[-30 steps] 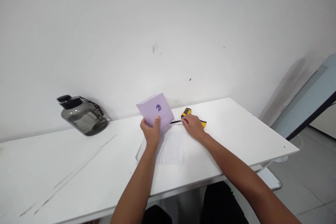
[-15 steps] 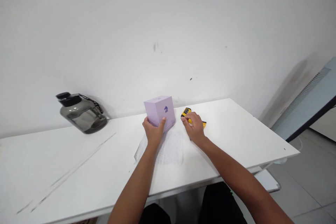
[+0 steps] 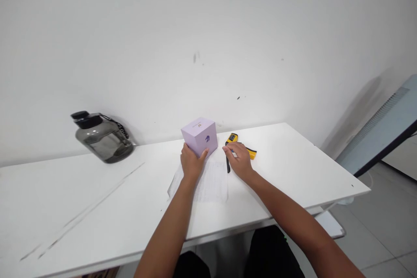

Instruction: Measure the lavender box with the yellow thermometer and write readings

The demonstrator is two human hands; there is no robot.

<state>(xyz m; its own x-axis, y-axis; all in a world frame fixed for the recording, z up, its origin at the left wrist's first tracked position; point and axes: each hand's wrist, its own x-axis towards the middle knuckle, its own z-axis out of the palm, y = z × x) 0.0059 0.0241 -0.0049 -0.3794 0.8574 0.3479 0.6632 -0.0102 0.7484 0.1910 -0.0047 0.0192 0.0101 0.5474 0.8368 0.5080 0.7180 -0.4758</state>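
My left hand is wrapped round the lower part of a lilac box with a dark purple emblem on its front and small gold print on top. Thumb in front, the box tilts slightly towards me. Right of it, my right hand is closed, thumb and fingertips pinched together; whether something is between them cannot be made out. Just behind and under that hand lies a yellow and black handheld tool, partly covered. A thin black stick-like piece shows beside the right hand. Beneath my left wrist spreads a thin, crumpled, whitish sheet.
A grey see-through water bottle with a black cap and strap stands left on the white table, against the wall. Off the table's right edge leans a long pale blue-grey panel.
The lilac box has tipped towards me, so more of its top shows. My right hand has shifted slightly, and the black piece and more of the yellow tool are now visible.
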